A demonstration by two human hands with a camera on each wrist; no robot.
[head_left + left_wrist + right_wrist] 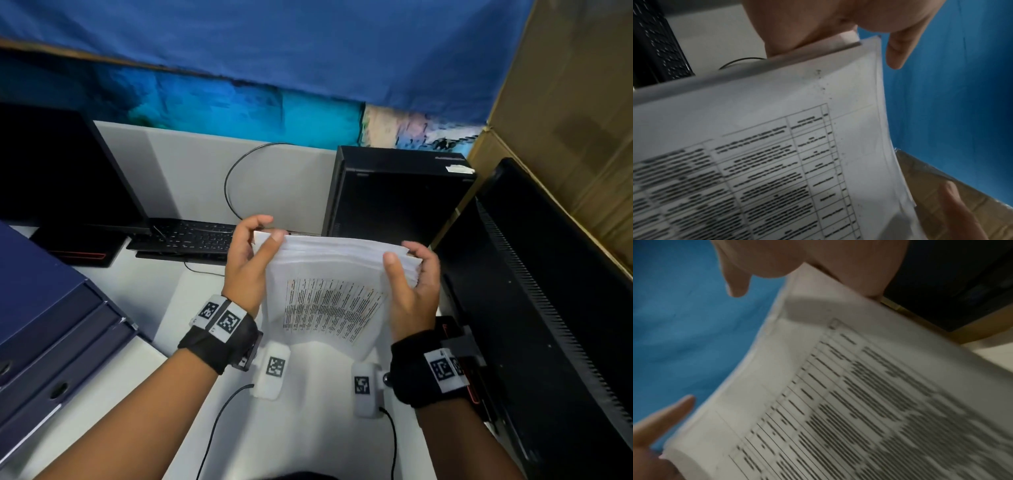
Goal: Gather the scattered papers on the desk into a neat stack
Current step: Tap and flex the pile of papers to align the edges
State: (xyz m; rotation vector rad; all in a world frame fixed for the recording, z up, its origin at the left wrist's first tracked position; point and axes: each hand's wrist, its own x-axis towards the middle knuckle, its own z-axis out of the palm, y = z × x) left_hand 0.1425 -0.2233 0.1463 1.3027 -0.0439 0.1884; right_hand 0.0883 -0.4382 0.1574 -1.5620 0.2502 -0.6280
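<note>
We hold the stack of papers point(334, 294) up on edge between our two hands, its printed table facing us, and we take the white worktop point(308, 428) as our landmark: the sheaf stands above it, in front of the keyboard point(191, 236) and the black computer tower point(397, 195) at the worktop's back. The long axis of the top edge runs side to side, from the left hand point(246, 260) to the right hand point(412, 284), so each hand is equally near its own end. Whether the lower edge touches the worktop we cannot tell, since the sheets curl toward us there. The left fingers point(262, 222) are curled over the top left corner with the thumb pressed on the front sheet; the left wrist view shows one finger point(898, 52) standing clear of the edge. The right fingers point(416, 248) wrap the top right corner from behind, thumb laid on the front, moderately closed rather than clenched. The sheet edges are still fanned at the right corner point(407, 270), so we judge the coming move to be a tap straight down onto the worktop, with both grips loosened enough for the sheets to slide level.
</note>
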